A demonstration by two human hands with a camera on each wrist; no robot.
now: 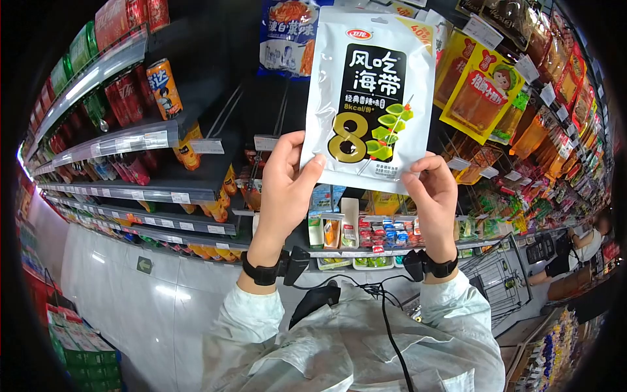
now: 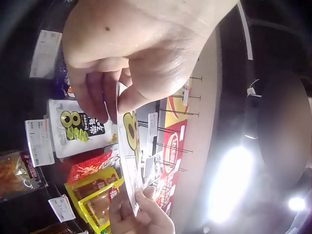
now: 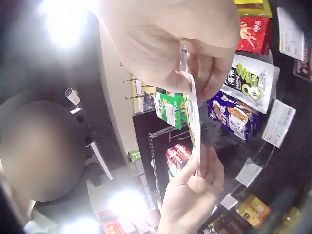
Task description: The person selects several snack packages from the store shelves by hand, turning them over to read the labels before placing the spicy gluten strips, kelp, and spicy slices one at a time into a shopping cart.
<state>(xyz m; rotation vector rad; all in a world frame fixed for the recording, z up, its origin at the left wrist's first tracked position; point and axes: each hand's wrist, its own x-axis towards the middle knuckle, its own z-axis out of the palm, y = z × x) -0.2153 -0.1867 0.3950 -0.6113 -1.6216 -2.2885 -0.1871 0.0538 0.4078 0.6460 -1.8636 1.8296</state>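
Note:
Both hands hold up a white snack packet (image 1: 369,98) with a large gold 8, its front facing the head camera. The left hand (image 1: 287,186) pinches its lower left edge, thumb on the front and fingers behind. At the lower right corner the right hand (image 1: 434,199) pinches it between thumb and curled fingers. In the left wrist view the packet (image 2: 129,146) appears nearly edge-on under the left hand (image 2: 136,53). The right wrist view shows the right hand (image 3: 180,44) gripping the packet (image 3: 192,117), also seen from its edge.
Drink shelves (image 1: 117,147) curve along the left. Hanging snack packets, including a yellow one (image 1: 483,91) and a blue one (image 1: 287,39), are behind and to the right. A metal cart (image 1: 499,274) and another person (image 1: 581,251) are at the right. A black cable (image 1: 388,326) hangs before the shirt.

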